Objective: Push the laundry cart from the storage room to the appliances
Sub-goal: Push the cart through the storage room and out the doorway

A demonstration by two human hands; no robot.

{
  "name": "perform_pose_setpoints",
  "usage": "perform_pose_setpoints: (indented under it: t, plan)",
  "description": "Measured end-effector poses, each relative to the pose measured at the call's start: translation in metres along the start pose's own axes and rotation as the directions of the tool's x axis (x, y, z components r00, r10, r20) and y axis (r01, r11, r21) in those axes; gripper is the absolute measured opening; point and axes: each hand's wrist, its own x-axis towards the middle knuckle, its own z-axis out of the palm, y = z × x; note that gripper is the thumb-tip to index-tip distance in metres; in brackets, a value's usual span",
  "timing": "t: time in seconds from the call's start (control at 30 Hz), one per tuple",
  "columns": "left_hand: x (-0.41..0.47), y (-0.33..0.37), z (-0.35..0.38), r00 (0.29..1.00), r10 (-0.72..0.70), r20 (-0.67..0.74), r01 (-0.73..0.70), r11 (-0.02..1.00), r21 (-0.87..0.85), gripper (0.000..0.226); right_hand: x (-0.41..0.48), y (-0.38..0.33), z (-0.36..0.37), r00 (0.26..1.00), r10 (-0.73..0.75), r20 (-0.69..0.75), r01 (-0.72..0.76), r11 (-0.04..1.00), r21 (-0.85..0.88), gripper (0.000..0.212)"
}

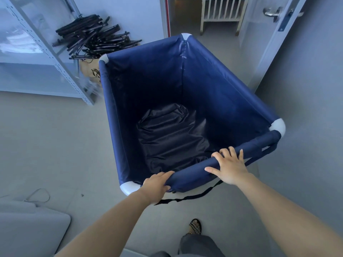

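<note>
A deep laundry cart (219,86) with dark blue fabric walls and white corner pieces fills the middle of the view. It holds nothing; only its dark crumpled lining shows at the bottom. My left hand (156,184) grips the near rim beside the white near-left corner. My right hand (229,166) lies over the same rim further right, fingers curled across its top. A black strap (193,196) hangs below the near rim. The cart's far corner points at an open doorway (185,17).
A grey metal shelf rack (61,67) stands at the left, with a heap of black hangers (92,41) behind it. An open door with a metal handle (272,12) is at the right. A white crib (222,15) stands beyond the doorway. A grey cushion (31,229) lies at bottom left.
</note>
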Motion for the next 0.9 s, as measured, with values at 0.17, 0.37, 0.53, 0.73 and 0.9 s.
perform_pose_setpoints:
  t: [0.17, 0.37, 0.53, 0.73, 0.9]
  plan:
    - [0.017, -0.015, -0.027, 1.000, 0.013, -0.022, -0.015, 0.996, -0.086, 0.053, 0.034, -0.005, -0.017, 0.999, -0.010, -0.031, 0.011, 0.999, 0.042, 0.072]
    - [0.037, -0.025, -0.051, 0.998, 0.036, -0.052, -0.038, 0.998, -0.057, 0.048, 0.059, -0.018, -0.026, 0.998, 0.041, -0.052, -0.035, 0.993, 0.117, 0.070]
    - [0.058, -0.042, -0.072, 0.987, 0.150, -0.056, -0.150, 0.989, -0.007, 0.043, 0.066, -0.037, -0.023, 0.988, 0.096, -0.122, -0.068, 0.975, 0.214, 0.054]
    - [0.101, -0.066, -0.096, 0.938, 0.346, 0.032, -0.347, 0.936, 0.055, 0.039, 0.071, -0.071, -0.025, 0.972, 0.182, -0.147, -0.133, 0.947, 0.293, 0.049]
    - [0.122, -0.084, -0.116, 0.802, 0.547, 0.241, -0.578, 0.812, 0.083, 0.046, 0.062, -0.131, -0.014, 0.929, 0.343, -0.138, -0.262, 0.873, 0.411, 0.050]
